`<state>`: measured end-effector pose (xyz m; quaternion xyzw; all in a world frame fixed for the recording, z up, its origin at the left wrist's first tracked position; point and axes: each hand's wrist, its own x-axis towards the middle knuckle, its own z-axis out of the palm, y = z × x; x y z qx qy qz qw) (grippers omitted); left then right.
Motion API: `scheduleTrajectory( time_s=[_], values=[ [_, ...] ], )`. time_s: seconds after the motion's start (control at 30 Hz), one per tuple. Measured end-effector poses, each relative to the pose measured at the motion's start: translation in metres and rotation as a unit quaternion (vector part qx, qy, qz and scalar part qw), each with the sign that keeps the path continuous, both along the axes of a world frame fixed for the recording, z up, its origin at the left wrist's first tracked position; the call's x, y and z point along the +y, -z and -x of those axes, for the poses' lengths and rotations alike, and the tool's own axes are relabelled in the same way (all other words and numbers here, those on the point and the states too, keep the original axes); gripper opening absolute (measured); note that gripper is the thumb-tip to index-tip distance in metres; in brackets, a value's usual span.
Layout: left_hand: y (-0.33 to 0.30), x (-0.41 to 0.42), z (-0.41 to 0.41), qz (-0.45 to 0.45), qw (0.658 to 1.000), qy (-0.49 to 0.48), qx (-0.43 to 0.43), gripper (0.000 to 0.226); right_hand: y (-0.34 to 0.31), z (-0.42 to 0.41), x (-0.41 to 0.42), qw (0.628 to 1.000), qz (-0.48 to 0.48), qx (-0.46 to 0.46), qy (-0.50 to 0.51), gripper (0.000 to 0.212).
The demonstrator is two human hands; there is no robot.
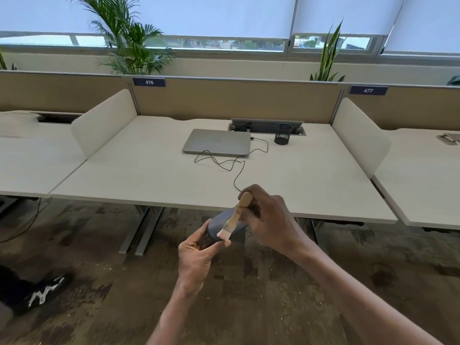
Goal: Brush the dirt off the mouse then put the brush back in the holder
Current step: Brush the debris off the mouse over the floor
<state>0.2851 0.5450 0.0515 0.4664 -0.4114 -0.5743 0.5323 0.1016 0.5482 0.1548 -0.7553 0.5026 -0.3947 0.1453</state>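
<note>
A dark grey wired mouse [221,224] is held off the desk, in front of its near edge, by my left hand [199,252], which grips it from below. My right hand [268,220] holds a small wooden-handled brush [237,214] with pale bristles; the bristles rest on the mouse's top near its lower end. The mouse's thin black cable [224,165] runs back across the desk. A black mesh holder [283,134] stands upright at the back of the desk, to the right of the laptop.
A shut silver laptop [216,141] lies at the back of the white desk [149,170], with an open cable tray [266,124] behind it. White side dividers [104,123] flank the desk. A person's shoe [47,292] is on the carpet at lower left.
</note>
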Motion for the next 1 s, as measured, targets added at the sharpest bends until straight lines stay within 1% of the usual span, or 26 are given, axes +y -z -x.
scheduleTrajectory(
  time_s=[0.2,0.3,0.4,0.47,0.5,0.57,0.73,0.9,1.0],
  values=[
    [0.003,-0.003,-0.007,-0.011,0.999,-0.013,0.028,0.081,0.008,0.028,-0.005,0.992,-0.043,-0.086,0.083,0.023],
    [0.004,-0.004,-0.009,-0.008,0.999,-0.013,0.029,0.083,0.012,0.042,-0.011,0.987,-0.032,-0.087,0.133,0.023],
    [0.0,-0.002,-0.007,-0.005,1.0,-0.004,0.027,0.091,0.014,0.05,-0.014,0.983,-0.012,-0.075,0.166,0.021],
    [-0.002,-0.001,-0.005,0.002,1.0,0.004,0.02,0.081,0.011,0.049,-0.013,0.981,0.004,-0.089,0.173,0.022],
    [-0.002,0.0,-0.004,0.006,1.0,0.008,0.02,0.076,0.009,0.047,-0.012,0.98,0.009,-0.101,0.171,0.025],
    [-0.001,0.001,-0.003,0.005,1.0,0.012,0.018,0.072,0.004,0.039,-0.009,0.981,0.01,-0.115,0.159,0.031],
    [0.006,0.001,-0.003,0.008,1.0,0.028,0.004,0.072,-0.007,0.018,-0.006,0.992,-0.016,-0.098,0.084,0.039],
    [0.009,0.002,-0.004,0.019,0.999,0.044,-0.021,0.074,-0.018,0.001,-0.01,0.997,-0.064,-0.011,-0.036,0.041],
    [0.011,0.003,-0.004,0.02,0.998,0.045,-0.027,0.078,-0.02,-0.009,-0.016,0.997,-0.03,0.05,-0.05,0.042]
  ],
)
